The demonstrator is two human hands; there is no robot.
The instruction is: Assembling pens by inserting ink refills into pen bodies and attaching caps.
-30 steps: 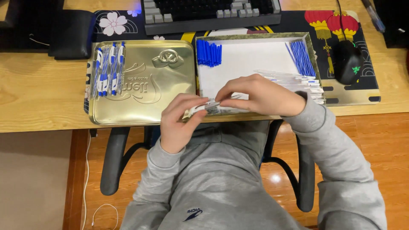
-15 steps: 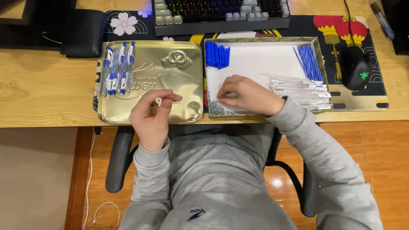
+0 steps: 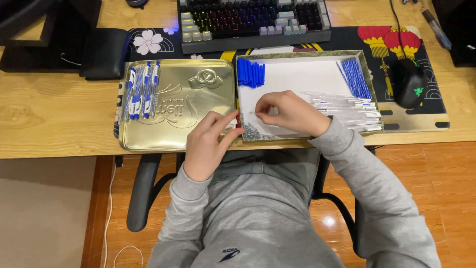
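My right hand (image 3: pixel 292 113) rests inside the white tray (image 3: pixel 297 79). Its fingertips pinch a small thin pale part just above a heap of tiny metal springs (image 3: pixel 253 132). My left hand (image 3: pixel 210 141) lies on the near right corner of the gold tin lid (image 3: pixel 191 106). Its fingers reach the tray's left wall, and whether they hold anything is hidden. In the tray are blue caps (image 3: pixel 250 73), blue refills (image 3: pixel 354 77) and clear pen barrels (image 3: pixel 349 106). Several finished blue and white pens (image 3: pixel 141 89) lie on the lid's left side.
A lit keyboard (image 3: pixel 253 22) stands behind the tray on a dark patterned desk mat (image 3: pixel 436 114). A black mouse (image 3: pixel 409 82) sits to the right and a black pouch (image 3: pixel 104 52) at the back left. The wooden desk edge (image 3: pixel 59 149) runs just before my lap.
My left hand has come back from the middle of the tin lid to the tray's left wall. My right hand has shifted slightly and now pinches a small part.
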